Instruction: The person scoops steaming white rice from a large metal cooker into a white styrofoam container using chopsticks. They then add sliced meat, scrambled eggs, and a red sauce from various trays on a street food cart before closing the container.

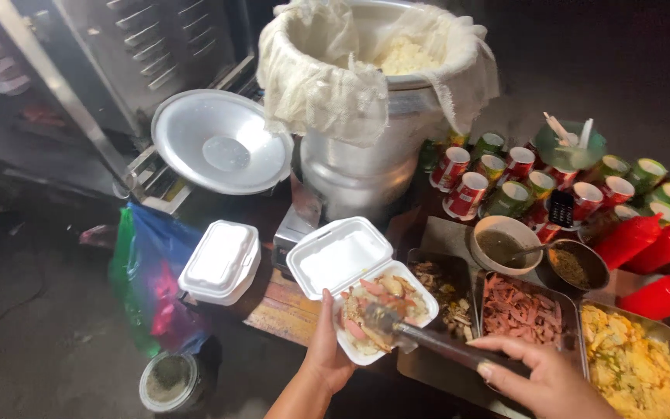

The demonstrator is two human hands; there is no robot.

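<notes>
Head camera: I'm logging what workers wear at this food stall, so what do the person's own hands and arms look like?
Both are bare. The left hand and its forearm show no glove, sleeve, watch or ring. The right hand is also ungloved, with no ring visible on its fingers and short, unpainted nails. Its wrist is cut off by the picture's edge.

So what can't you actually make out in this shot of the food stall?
All in the head view:
- Tongs: the tips blur over the food in the open foam box, so what they grip is unclear.
- Right hand: cut off by the bottom edge.
- Big pot: the draped cloth hides most of the inside.
- Yellow-food tray: cut off at the frame's corner.
- Left hand holds the box; its fingers are hidden under it.
</notes>
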